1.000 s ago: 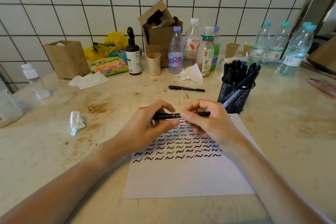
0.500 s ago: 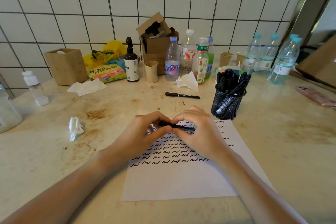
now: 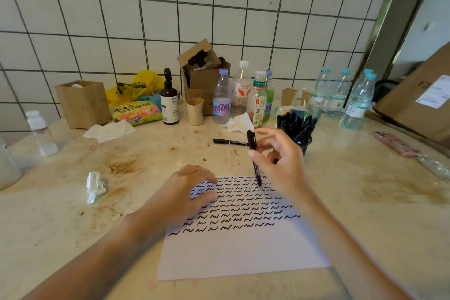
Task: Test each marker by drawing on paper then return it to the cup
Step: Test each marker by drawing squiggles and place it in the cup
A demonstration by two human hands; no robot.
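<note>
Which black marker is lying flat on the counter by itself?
The loose marker behind the paper; the others stand in the mesh cup or sit in the right hand.

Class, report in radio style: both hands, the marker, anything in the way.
Right hand holds marker upright, tip at paper. Left hand flat on paper. Mesh cup behind right hand; spare marker lies clear.

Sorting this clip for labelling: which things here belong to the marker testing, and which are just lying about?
Job:
marker in right hand
paper under left hand
mesh cup of markers

Lying about:
loose marker, use unclear
bottles
cardboard box
crumpled tissue
phone
</note>
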